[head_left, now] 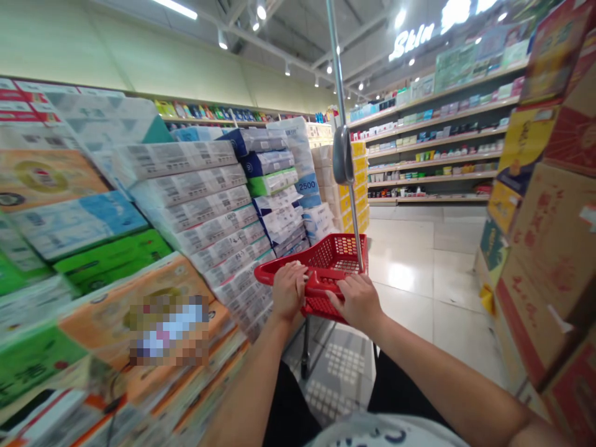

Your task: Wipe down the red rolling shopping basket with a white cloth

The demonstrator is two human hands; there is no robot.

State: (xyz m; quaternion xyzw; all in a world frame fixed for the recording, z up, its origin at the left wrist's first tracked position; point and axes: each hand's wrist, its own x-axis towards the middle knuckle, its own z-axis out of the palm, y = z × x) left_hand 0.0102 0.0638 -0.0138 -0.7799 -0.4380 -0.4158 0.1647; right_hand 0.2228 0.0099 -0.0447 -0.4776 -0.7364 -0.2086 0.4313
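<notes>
A red plastic shopping cart (pixel 316 259) stands right in front of me, with a tall metal pole (pixel 341 93) rising from it. My left hand (pixel 289 290) is wrapped round the left part of its handle. On the right part, my right hand (pixel 357 300) grips the same handle, thumb toward the middle. Both hands are closed. Inside the basket I see bare red mesh walls; its near bottom is partly hidden by the handle and my hands.
Tall stacks of wrapped tissue packs (pixel 200 205) line the left side, close to the cart. Cardboard boxes (pixel 540 248) are piled on the right. Pale floor tiles (pixel 410 279) run between them toward shelves of small goods (pixel 433 139) at the back.
</notes>
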